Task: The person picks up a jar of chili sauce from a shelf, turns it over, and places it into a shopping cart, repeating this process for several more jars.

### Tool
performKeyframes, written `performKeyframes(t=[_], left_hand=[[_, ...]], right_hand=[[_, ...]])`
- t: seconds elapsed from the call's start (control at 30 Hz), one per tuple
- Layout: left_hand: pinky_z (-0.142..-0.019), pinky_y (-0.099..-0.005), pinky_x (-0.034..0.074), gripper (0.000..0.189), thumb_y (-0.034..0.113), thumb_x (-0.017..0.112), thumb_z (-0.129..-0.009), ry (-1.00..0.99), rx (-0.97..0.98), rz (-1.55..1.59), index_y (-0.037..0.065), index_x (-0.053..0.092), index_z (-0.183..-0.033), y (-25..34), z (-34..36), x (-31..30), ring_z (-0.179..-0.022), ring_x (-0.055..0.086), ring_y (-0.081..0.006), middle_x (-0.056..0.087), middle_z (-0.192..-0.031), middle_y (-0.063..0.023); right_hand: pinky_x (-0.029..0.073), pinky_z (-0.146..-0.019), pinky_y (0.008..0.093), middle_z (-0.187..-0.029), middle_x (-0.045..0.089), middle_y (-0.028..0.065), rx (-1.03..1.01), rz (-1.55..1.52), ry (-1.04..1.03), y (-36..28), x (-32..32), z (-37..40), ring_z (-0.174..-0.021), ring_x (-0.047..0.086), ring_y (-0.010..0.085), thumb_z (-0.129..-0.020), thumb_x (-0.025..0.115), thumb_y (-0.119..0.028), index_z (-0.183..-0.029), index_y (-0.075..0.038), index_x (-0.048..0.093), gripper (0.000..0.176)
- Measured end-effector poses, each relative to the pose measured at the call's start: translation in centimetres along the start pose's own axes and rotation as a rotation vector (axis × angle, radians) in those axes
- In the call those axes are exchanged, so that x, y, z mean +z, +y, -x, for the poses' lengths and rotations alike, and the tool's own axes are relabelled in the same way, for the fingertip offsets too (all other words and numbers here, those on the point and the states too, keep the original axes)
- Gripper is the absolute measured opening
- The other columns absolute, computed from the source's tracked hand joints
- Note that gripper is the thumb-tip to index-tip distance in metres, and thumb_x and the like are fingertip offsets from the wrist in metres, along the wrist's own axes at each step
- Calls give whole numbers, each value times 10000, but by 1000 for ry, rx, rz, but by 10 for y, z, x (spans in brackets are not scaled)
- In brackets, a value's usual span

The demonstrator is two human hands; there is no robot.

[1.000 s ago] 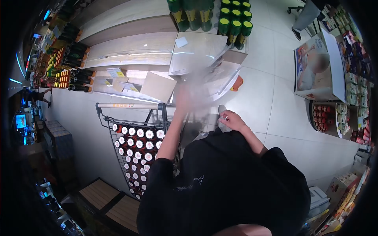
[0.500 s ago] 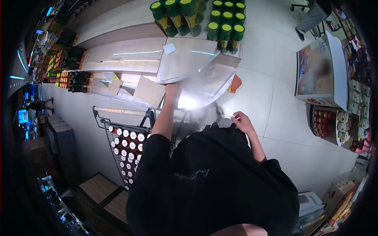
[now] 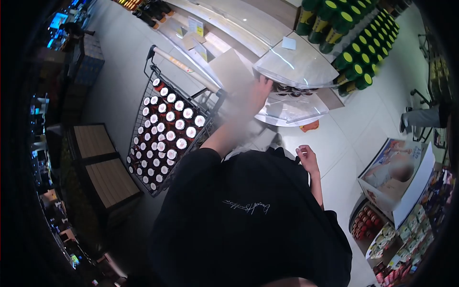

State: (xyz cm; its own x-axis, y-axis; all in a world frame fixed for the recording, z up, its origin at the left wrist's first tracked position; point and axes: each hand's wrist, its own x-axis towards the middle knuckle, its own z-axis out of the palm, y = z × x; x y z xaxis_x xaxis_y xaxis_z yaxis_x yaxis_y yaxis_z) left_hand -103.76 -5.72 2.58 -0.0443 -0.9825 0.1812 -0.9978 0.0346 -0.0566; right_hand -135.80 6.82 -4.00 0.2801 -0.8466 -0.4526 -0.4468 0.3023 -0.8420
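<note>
- Black cloth of my shirt [image 3: 244,210] is filling the space nearest me.
- My right hand [image 3: 308,160] is hovering before my body, fingers curling loosely; whether that grip is pinching anything small, I cannot tell.
- My left hand [image 3: 260,95] is reaching out to the curved upper shelf [image 3: 303,62], its fingers lying by the near-left edge. Blur is hiding part of it, so I cannot tell whether this grip is closing on anything.
- Dark jars [image 3: 292,90] are sitting just beside my left hand, in the gap between the upper shelf and the curved lower shelf [image 3: 291,112].
- To my left, the wire cart [image 3: 145,103] is carrying rows of white-lidded jars [image 3: 170,116], its pale handle [image 3: 181,67] running toward the shelving.
- Wood-slatted panels [image 3: 110,179] in a dark frame are lying beyond the cart's left side.
- Something orange [image 3: 311,126] is resting on the floor [image 3: 344,129], near the lower shelf's edge.
- A beige board [image 3: 232,69] is leaning by the shelving, and a white card [image 3: 289,43] is lying on the upper shelf.
- Green-capped bottles [image 3: 356,67] are standing in rows beyond the upper shelf's right side.
- Farther right, a printed box [image 3: 392,172] is standing near stocked goods, and a person in grey trousers [image 3: 425,117] is standing past it.
</note>
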Motion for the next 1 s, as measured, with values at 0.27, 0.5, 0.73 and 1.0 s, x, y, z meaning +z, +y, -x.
performKeyframes(t=[0.27, 0.5, 0.73, 1.0], left_hand=[[-517, -339, 544, 434, 43, 647, -755, 110, -98, 172, 68, 495, -1161, 10, 58, -34, -814, 589, -280, 475, -1022, -133], [-774, -431, 524, 564, 296, 817, -636, -26, -208, 749, 78, 614, -1114, -7, 96, -140, -929, 632, -348, 553, -986, -137], [-727, -319, 518, 496, 390, 825, -693, -23, -338, 1202, 39, 721, -1029, -28, 118, -170, -771, 665, -230, 700, -915, -164], [-643, -263, 449, 374, 394, 667, -895, -8, -668, 1485, 29, 705, -969, -56, 145, -204, -704, 556, -76, 624, -747, -10]], right_hand=[[537, -652, 326, -946, 676, 132, -147, 152, -122, -40, 8, -23, -762, 666, 192, -910, 665, -313, -1126, 8, 597, 393], [520, -739, 295, -1007, 648, 78, -40, -204, -261, -100, 29, -31, -877, 644, 146, -993, 534, -347, -1198, -11, 573, 395], [526, -835, 349, -1147, 631, 155, 69, -643, -567, -196, 68, -1, -954, 644, 220, -1043, 247, -511, -1305, 1, 497, 627], [521, -846, 382, -1024, 618, 210, 162, -804, -997, -245, 100, 31, -920, 638, 298, -1021, 237, -574, -1298, 17, 472, 693]])
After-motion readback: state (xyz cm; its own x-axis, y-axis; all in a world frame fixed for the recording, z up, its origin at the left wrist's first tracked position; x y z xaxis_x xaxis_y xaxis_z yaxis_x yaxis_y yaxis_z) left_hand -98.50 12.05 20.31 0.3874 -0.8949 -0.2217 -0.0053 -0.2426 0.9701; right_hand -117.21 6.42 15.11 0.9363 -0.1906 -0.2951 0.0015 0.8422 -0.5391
